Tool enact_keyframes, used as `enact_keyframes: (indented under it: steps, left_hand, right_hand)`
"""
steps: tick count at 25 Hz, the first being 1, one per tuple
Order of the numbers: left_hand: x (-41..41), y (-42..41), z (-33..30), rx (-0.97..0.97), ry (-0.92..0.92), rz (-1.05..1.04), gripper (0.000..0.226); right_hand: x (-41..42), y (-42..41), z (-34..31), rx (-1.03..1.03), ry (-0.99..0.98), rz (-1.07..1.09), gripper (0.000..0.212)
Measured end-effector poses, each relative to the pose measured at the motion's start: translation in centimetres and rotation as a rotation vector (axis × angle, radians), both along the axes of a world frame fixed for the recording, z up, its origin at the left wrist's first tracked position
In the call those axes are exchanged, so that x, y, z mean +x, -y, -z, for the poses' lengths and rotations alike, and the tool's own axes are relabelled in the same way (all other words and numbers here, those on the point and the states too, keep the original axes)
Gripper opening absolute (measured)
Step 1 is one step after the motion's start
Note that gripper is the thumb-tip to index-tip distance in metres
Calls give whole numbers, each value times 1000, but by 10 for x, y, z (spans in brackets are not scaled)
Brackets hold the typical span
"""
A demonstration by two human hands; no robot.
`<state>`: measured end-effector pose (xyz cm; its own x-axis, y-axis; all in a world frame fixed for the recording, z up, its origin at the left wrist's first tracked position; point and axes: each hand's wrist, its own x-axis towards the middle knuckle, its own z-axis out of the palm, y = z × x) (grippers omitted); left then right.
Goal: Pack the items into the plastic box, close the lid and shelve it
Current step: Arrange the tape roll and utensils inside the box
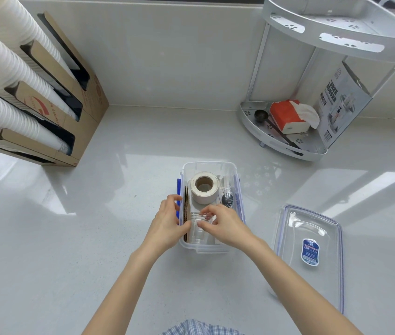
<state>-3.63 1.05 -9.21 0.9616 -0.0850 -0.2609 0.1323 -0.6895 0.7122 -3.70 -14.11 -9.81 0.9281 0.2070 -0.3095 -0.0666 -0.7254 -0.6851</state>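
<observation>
A clear plastic box (215, 165) with blue clasps stands open on the counter in front of me. Inside it lie a white tape roll (204, 187), a brown cardboard strip (186, 204) along the left wall and a dark small item (227, 199) on the right. A stack of clear plastic cups (197, 229) lies at the near end of the box. My left hand (167, 223) and my right hand (223, 226) both grip the cups from either side. The box's clear lid (312, 250) lies flat on the counter to the right.
A white two-tier corner shelf (288, 143) stands at the back right, holding a tissue pack (288, 117), a black spoon and a printed carton (341, 105). Cardboard dispensers (80, 122) with white paper cups stand at the left. A wall runs behind.
</observation>
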Motion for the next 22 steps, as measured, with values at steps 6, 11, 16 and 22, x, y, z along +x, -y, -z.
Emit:
enact_keyframes:
  steps: [6, 11, 16, 22]
  left_hand:
    - [6, -3, 1, 40, 84, -55, 46]
    - [28, 6, 0, 135, 336, 18, 32]
    - [55, 19, 5, 387, 350, 281, 34]
    - [67, 25, 13, 492, 348, 363, 24]
  right_hand:
    - [8, 5, -5, 29, 49, 46, 28]
    - [28, 14, -12, -10, 164, 148, 32]
    - [39, 6, -11, -212, 125, 14, 41]
    - [50, 1, -9, -209, 103, 47, 25]
